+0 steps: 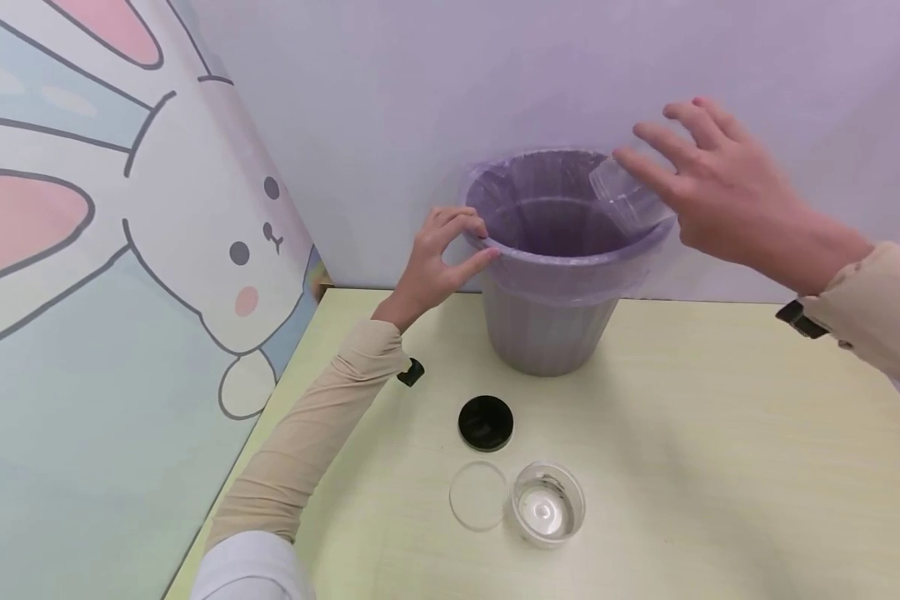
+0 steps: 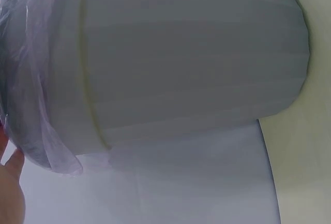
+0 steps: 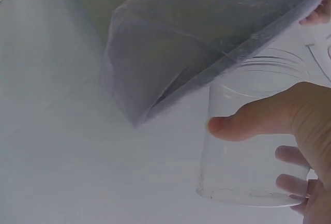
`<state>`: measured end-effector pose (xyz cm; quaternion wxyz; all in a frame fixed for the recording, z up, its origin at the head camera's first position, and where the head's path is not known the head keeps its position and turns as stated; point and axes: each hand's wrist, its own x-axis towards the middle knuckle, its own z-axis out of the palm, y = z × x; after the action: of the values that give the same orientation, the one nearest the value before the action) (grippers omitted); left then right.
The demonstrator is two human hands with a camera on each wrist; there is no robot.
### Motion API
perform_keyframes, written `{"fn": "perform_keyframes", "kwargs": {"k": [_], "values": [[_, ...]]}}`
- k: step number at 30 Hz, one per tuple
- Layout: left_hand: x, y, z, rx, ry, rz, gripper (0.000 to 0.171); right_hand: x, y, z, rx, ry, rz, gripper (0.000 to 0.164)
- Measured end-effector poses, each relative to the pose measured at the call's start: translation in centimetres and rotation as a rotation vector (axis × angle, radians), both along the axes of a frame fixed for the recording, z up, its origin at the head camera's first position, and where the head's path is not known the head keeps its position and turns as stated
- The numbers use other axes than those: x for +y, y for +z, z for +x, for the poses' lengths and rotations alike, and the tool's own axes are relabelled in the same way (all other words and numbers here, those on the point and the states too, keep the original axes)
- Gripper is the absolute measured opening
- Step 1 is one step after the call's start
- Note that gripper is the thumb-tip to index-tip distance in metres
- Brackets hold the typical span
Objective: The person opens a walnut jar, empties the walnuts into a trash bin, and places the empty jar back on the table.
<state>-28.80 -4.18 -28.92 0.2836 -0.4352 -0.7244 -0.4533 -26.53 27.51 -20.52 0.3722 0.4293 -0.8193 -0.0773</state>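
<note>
With its thumb on the outside and fingers over the edge, my left hand (image 1: 446, 254) grips the rim of a purple-grey trash bin (image 1: 547, 325). A thin translucent liner bag (image 2: 39, 79) is folded over that rim. My right hand (image 1: 735, 187) holds a clear plastic jar (image 1: 624, 193) tilted at the bin's right side, its open mouth towards the inside. In the right wrist view the thumb presses along the jar's wall (image 3: 232, 167) and fingers show through from behind. Small specks cling near the jar's base, and otherwise it looks see-through.
On the pale yellow table (image 1: 735, 433) in front of the bin lie a round black lid (image 1: 486, 423), a thin clear ring (image 1: 452, 497) and a shallow clear tub (image 1: 579, 508) with dark bits inside. A wall with a rabbit picture (image 1: 195, 208) borders the left side.
</note>
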Motion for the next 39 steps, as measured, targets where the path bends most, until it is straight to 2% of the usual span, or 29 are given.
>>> {"fn": "perform_keyframes", "kwargs": {"k": [6, 13, 17, 22, 27, 35, 39], "values": [[0.0, 0.0, -0.1, 0.012, 0.002, -0.009, 0.017, 0.9, -0.2, 1.2, -0.048, -0.047, -0.287, 0.088], [0.0, 0.2, -0.6, -0.009, 0.024, -0.04, 0.018, 1.2, -0.7, 3.4, -0.32, -0.149, -0.599, 0.099], [-0.1, 0.4, -0.7, -0.026, 0.024, -0.054, 0.018, 1.3, -1.5, 4.1, -0.379, -0.12, -0.737, 0.101], [-0.2, 0.5, -0.9, -0.034, 0.025, -0.051, 0.017, 1.1, -2.6, 4.8, -0.413, -0.082, -0.807, 0.101], [-0.3, 0.5, -1.0, -0.034, 0.02, -0.053, 0.017, 0.9, -3.6, 6.0, -0.519, -0.096, -0.864, 0.102], [-0.7, 0.3, -1.2, -0.013, 0.013, -0.056, 0.018, 0.0, -5.7, 7.9, -0.694, -0.07, -0.933, 0.099], [-0.9, -1.0, -2.8, 0.002, 0.02, -0.061, 0.02, -0.7, -6.8, 8.6, -0.772, -0.014, -0.966, 0.096]]}}
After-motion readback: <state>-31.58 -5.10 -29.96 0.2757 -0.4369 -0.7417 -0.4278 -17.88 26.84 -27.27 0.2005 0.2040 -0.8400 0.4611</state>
